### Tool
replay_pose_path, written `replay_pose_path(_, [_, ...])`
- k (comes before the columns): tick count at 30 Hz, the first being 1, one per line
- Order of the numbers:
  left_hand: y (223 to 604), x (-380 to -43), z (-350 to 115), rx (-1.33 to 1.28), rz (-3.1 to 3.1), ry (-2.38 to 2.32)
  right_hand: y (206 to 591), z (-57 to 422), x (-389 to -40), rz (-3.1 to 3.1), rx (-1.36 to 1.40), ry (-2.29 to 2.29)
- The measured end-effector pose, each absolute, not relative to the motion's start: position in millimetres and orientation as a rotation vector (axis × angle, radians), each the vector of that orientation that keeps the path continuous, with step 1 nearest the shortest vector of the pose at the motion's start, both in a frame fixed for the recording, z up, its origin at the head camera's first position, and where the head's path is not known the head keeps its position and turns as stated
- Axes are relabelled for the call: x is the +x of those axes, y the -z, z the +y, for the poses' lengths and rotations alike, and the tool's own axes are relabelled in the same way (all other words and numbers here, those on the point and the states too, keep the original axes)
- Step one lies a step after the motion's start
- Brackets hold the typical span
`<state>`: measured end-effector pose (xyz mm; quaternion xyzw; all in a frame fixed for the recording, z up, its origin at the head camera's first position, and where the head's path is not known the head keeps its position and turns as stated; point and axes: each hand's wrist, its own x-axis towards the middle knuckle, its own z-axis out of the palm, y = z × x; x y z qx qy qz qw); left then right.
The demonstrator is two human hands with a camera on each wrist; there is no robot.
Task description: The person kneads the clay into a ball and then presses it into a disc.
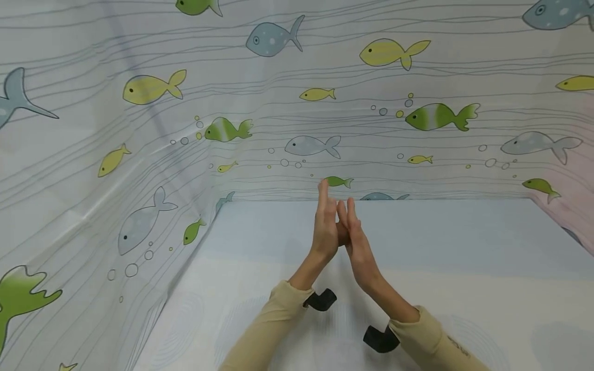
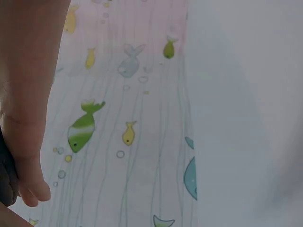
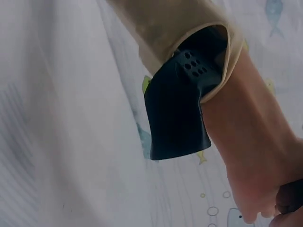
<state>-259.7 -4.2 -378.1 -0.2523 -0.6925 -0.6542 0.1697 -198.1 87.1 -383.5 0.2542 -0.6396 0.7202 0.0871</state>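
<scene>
In the head view my left hand (image 1: 325, 232) and right hand (image 1: 361, 247) are raised with palms facing each other and fingers straight, pointing away from me. Between the palms sits a small dark brown rounded thing (image 1: 342, 234), mostly covered by the hands. The right wrist view catches part of this brown thing (image 3: 289, 196) at its right edge, against my left palm. At the left edge of the left wrist view, the brown thing (image 2: 6, 177) shows beside my right hand (image 2: 28, 142). What kind of thing it is, I cannot tell.
Below the hands lies a pale table (image 1: 260, 232). A white cloth with printed fish (image 1: 278, 113) hangs behind and to the left. Black wrist-worn mounts (image 1: 323, 300) stick out from both beige sleeves (image 1: 264, 335).
</scene>
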Motion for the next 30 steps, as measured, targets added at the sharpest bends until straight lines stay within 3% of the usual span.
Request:
replay_pose_path(11, [395.3,-251.1,4.2,-0.780,-1.957,1.982,375.0,88.6,-207.0,-1.672,0.716,-2.289])
replay_pose_path(22, [411.3,-221.0,18.4,-0.915,-2.025,2.023,395.2,101.7,-246.0,-1.557,0.436,-2.309])
replay_pose_path(30, [405.6,-212.9,19.5,-0.907,-2.082,2.048,400.9,113.0,-258.4,-1.593,0.422,-2.257])
